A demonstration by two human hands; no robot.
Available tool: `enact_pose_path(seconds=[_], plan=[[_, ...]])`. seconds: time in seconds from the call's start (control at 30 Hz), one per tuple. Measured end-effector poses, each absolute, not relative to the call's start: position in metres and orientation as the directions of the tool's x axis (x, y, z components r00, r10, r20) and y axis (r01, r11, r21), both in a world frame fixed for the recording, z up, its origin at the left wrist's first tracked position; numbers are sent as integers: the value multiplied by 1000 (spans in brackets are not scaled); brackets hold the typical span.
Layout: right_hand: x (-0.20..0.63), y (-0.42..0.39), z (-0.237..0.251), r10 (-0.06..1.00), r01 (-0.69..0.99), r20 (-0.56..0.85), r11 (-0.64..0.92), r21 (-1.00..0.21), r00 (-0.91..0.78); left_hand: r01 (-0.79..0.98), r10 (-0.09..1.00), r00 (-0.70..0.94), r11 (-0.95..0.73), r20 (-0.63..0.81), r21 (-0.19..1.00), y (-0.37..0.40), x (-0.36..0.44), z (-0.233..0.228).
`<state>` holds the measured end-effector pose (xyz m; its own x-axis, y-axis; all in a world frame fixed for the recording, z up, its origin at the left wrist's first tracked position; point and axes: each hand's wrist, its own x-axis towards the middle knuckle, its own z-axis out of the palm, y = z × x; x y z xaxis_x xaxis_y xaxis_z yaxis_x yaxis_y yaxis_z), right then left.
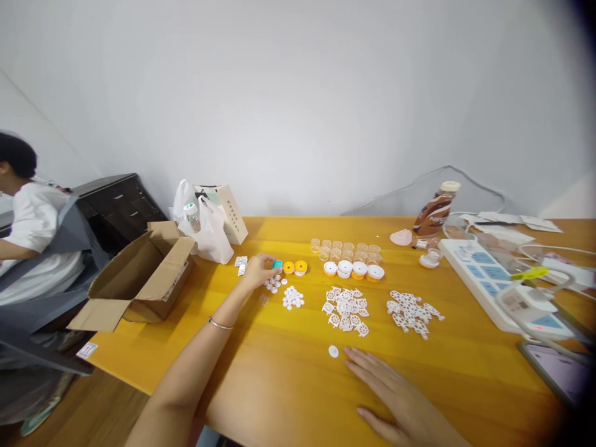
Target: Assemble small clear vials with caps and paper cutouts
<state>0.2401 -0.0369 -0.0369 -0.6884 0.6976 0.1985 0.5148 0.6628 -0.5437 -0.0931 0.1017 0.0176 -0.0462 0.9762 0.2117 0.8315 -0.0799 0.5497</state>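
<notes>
My left hand reaches far over the yellow table, its fingertips closed on a small teal cap beside two orange caps. Small white discs lie in little heaps just below that hand. My right hand rests flat and open on the table near the front, holding nothing. A single white disc lies just left of its fingertips. Two piles of white cut-out pieces lie beyond it.
Orange-and-white caps and clear cups stand in rows behind. An open cardboard box, white bags, a brown bottle, a power strip and a phone ring the table. Another person sits far left.
</notes>
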Motion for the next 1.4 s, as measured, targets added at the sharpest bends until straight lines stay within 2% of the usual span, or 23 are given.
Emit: enact_pose_path(seconds=[0.1, 0.27, 0.4, 0.6, 0.77, 1.07, 1.4], plan=[[241, -35, -39, 742, 513, 243, 625, -588, -625, 805, 966, -2, -152, 259, 574, 79, -76, 28], [240, -26, -41, 824, 513, 342, 554, -656, -451, 606, 889, 403, -436, 216, 665, 21, -28, 31], [227, -20, -35, 834, 478, 294, 517, -710, -466, 577, 821, 545, -513, 169, 636, -4, -3, 21], [209, -14, -28, 834, 451, 213, 470, -759, -510, 613, 817, 562, -517, 130, 597, -2, 3, -2], [208, -11, -32, 838, 473, 192, 461, -751, -511, 629, 818, 563, -518, 121, 580, 1, 5, -13], [209, -12, -32, 830, 471, 223, 488, -735, -511, 628, 860, 504, -425, 76, 652, -1, 11, -20], [217, -12, -42, 824, 470, 243, 505, -724, -512, 618, 860, 502, -429, 88, 659, -8, 15, -20]])
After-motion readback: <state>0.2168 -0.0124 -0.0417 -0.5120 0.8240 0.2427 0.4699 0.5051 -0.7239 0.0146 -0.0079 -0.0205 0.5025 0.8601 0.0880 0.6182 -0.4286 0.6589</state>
